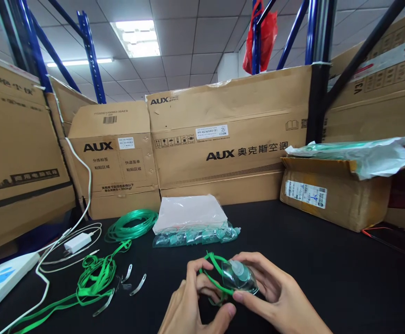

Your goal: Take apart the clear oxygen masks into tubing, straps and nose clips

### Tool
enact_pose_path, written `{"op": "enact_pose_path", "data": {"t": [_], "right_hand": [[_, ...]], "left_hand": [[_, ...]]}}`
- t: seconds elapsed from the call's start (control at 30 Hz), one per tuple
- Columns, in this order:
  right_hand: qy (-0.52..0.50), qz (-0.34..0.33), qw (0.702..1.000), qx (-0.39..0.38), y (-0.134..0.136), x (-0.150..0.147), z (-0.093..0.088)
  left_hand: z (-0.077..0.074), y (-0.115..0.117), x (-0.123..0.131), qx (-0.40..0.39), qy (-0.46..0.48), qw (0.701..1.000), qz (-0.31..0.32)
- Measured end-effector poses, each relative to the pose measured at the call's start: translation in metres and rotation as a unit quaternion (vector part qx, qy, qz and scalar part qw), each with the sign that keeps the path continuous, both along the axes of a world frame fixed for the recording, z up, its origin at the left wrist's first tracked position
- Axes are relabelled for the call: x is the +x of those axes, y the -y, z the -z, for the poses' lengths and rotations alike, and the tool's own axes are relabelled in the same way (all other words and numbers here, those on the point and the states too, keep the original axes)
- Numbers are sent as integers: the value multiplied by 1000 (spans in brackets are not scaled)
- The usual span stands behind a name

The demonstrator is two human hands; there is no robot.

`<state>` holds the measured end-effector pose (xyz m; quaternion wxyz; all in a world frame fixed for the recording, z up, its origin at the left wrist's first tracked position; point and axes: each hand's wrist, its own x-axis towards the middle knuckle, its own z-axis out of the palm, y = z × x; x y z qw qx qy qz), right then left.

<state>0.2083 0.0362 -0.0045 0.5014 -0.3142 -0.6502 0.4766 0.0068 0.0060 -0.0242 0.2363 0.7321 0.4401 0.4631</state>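
Just above the front of the black table, my right hand (279,292) grips a small clear-green oxygen mask (241,274) by its sides, thumb at the lower edge and fingers behind. The mask's pale spout points up. A green elastic strap (217,262) loops out from its left side. My left hand (190,299) is curled around this strap, index finger at the top of the loop and thumb lower down. Part of the strap is hidden behind the left fingers.
Left of my hands lie a tangle of green elastic straps (96,278) and several small metal strips (139,285). Behind are coiled green tubing (131,224) and a bag of masks (195,235). A power strip (6,283) sits far left; cardboard boxes (223,139) wall the back.
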Motion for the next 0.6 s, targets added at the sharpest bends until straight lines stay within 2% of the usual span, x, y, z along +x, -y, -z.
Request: {"op": "enact_pose_path", "data": {"t": [0.13,0.27,0.4,0.53,0.6], "right_hand": [[25,32,999,15,-5,8,-5],[90,48,994,26,-9,22,-18],[182,67,979,66,-12,33,-19],[275,89,949,127,-22,36,2],[298,89,937,160,-27,35,13]], "left_hand": [[-2,3,-13,65,-147,983,-88],[-10,8,-41,101,-214,961,-143],[-20,13,-66,102,-283,947,-114],[-30,18,-72,73,-359,927,-77],[-35,21,-71,50,-365,927,-71]]}}
